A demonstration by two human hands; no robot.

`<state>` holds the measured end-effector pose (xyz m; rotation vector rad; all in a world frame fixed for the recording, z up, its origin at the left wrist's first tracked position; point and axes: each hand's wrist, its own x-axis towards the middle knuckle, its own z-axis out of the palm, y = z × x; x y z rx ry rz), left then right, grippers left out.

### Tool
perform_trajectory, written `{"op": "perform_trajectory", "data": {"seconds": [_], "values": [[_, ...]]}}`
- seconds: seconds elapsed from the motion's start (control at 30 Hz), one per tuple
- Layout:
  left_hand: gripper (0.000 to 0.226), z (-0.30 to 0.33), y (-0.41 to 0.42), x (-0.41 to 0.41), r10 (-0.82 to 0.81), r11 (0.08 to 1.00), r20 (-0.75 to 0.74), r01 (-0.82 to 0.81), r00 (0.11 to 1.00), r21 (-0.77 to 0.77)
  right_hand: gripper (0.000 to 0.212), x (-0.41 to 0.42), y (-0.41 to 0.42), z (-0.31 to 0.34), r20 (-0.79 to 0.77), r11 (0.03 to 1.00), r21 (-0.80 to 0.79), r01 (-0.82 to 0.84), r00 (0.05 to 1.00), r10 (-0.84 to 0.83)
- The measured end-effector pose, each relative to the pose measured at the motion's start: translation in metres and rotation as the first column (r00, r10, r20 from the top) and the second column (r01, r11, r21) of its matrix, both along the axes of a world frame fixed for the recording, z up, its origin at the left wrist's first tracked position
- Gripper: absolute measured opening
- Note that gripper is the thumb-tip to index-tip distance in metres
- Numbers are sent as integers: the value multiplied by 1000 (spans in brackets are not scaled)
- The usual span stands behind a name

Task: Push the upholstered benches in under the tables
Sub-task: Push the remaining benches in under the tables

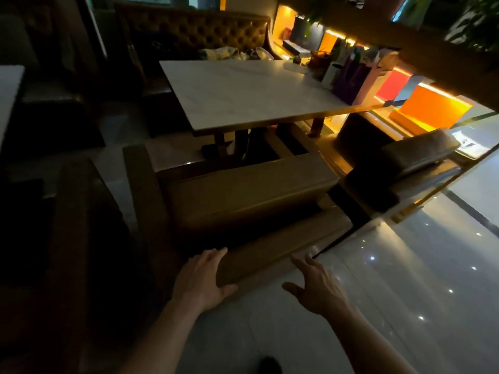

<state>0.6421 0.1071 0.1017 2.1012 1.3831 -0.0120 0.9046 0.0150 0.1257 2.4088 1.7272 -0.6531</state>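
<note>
A brown upholstered bench with a low backrest stands in front of a white-topped table, its far edge near the table's front edge. My left hand lies flat on the left end of the backrest, fingers straight and thumb along the near face. My right hand hovers open just right of the backrest, fingers spread; contact with it is unclear. A second brown bench stands to the right beside a lit counter.
A tufted brown sofa sits behind the table. Bags and boxes line the table's right edge. A dark seat stands to my left. Glossy floor stretches to the right, with orange-lit shelving beyond.
</note>
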Motion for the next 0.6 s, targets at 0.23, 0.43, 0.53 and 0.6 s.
{"op": "perform_trajectory", "data": {"seconds": [0.23,0.43,0.53,0.6], "values": [[105,-44,37,62,131,990,-97,-135,987,-39,95,88,95,-58,4,984,-37,-172,985,173],[116,-84,64,101,178,980,-217,-193,960,-46,119,138,162,-100,67,906,-189,-380,915,398],[122,-98,65,109,186,976,-252,-208,949,-62,128,143,177,-112,39,872,-257,-417,897,440],[124,-104,63,112,189,973,-281,-218,941,-77,129,143,181,-118,21,862,-274,-426,894,448]]}}
